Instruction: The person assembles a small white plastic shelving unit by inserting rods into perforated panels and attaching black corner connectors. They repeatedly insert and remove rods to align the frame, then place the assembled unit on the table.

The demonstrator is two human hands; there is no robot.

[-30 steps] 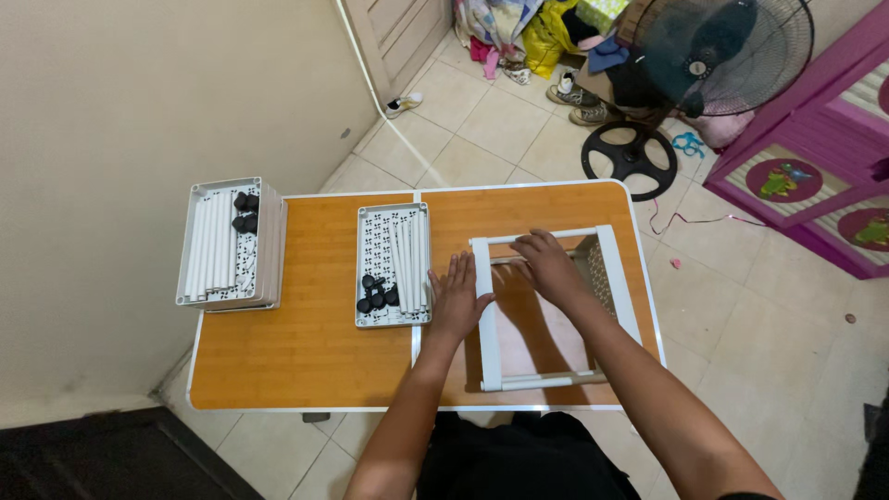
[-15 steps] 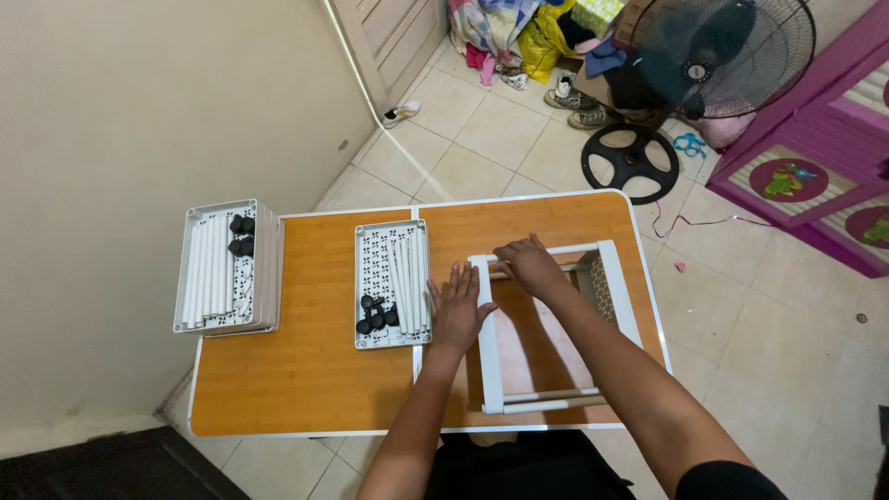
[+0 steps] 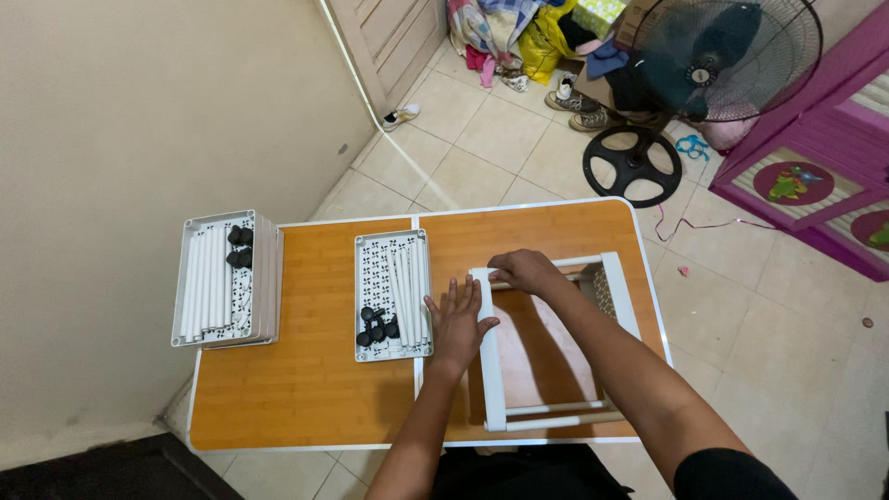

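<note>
Two grey trays sit on the orange wooden table (image 3: 306, 407) in the left half of the frame. The left tray (image 3: 225, 278) lies at the table's far left edge on top of a stack of like panels; it holds a row of white tubes (image 3: 206, 282) laid lengthwise and a few black connectors (image 3: 240, 247) at its upper end. The middle tray (image 3: 394, 294) lies just left of the table's centre seam, with white tubes along its right side and a cluster of black connectors (image 3: 378, 329) at its lower left.

Just right of that tray, the left hand (image 3: 456, 322) lies flat, fingers spread and straight, palm down; its thumb side touches the left bar of the white frame (image 3: 491, 361), and it grips nothing. The frame is a rectangle of white tubes lying on the right half of the table, its long sides running from centre frame down toward the table's near edge, with thin cross tubes near the bottom. A patterned panel (image 3: 600, 289) shows inside the frame near its upper right.

The right hand (image 3: 526, 271) rests on the frame's upper left corner, fingers curled down over the top cross tube where it meets the left bar; whether they fully clasp the tube I cannot tell.

Beyond the table, in the upper right of the frame, a black standing fan (image 3: 713, 65) stands on the tiled floor (image 3: 500, 139), a heap of coloured clothes (image 3: 519, 32) lies at top centre, and a purple cabinet (image 3: 815, 176) fills the right edge.
</note>
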